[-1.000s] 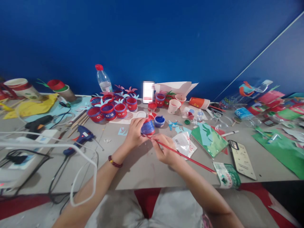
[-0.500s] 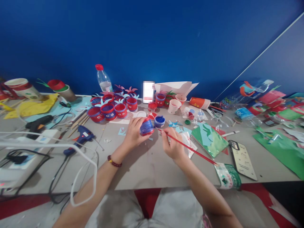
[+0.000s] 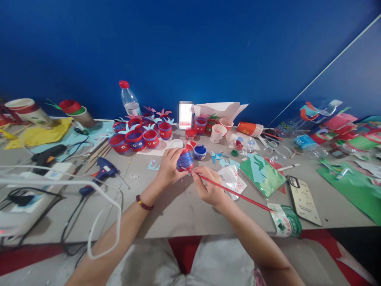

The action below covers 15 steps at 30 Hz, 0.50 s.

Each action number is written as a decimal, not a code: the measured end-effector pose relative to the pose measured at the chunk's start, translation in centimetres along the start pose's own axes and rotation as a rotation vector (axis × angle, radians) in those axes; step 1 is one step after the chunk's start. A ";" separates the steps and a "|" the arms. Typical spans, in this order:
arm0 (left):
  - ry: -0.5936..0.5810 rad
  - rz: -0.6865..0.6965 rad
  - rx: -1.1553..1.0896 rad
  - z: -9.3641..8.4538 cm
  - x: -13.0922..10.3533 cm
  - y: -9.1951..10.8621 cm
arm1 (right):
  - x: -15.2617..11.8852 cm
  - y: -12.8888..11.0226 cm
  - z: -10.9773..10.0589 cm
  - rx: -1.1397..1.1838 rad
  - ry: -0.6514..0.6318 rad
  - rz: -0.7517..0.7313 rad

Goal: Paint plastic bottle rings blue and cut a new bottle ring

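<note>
Over the middle of the table, my left hand (image 3: 169,167) is closed around a small cup (image 3: 185,159) painted red and blue, tilted on its side. My right hand (image 3: 207,182) pinches a long red paintbrush (image 3: 238,194) near its tip, which meets the cup's lower edge. Just behind the cup stands a jar of blue paint (image 3: 199,151). A jar of red paint (image 3: 191,134) is farther back, with a red-smeared lid (image 3: 191,145) in front of it. Several finished-looking red and blue cups (image 3: 135,140) with paper leaves and eyes are grouped at the back left.
On the left lie a blue glue gun (image 3: 102,172), a white power strip (image 3: 32,202) and looping cables. To the right are a green paper pack (image 3: 263,178), a phone (image 3: 303,200) and a green-white packet (image 3: 285,220). A bottle (image 3: 129,99) and paper cups (image 3: 218,133) stand along the blue wall.
My right hand has moved left and slightly down, bringing the brush from beside the blue paint jar to the cup. The cup has turned slightly in my left hand.
</note>
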<state>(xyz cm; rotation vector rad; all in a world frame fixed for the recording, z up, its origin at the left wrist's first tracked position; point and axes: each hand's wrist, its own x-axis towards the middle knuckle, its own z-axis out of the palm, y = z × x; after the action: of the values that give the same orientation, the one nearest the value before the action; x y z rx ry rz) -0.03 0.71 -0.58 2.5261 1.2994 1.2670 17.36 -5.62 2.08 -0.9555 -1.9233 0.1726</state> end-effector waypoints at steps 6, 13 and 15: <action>-0.032 -0.025 0.016 -0.2 0.2 0.1 | 0.5 0.4 -0.2 -0.014 0.031 0.018; -0.012 -0.014 -0.018 -0.7 0.4 0.4 | 0.8 1.8 -1.4 -0.142 0.186 0.122; -0.018 -0.008 -0.030 -0.6 0.4 0.5 | 0.5 2.2 -1.2 -0.146 0.196 0.148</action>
<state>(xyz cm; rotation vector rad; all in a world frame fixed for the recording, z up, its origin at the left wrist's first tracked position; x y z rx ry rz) 0.03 0.49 0.22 2.5037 1.2755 1.2503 19.42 -4.07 2.05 -1.1691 -1.7036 0.0230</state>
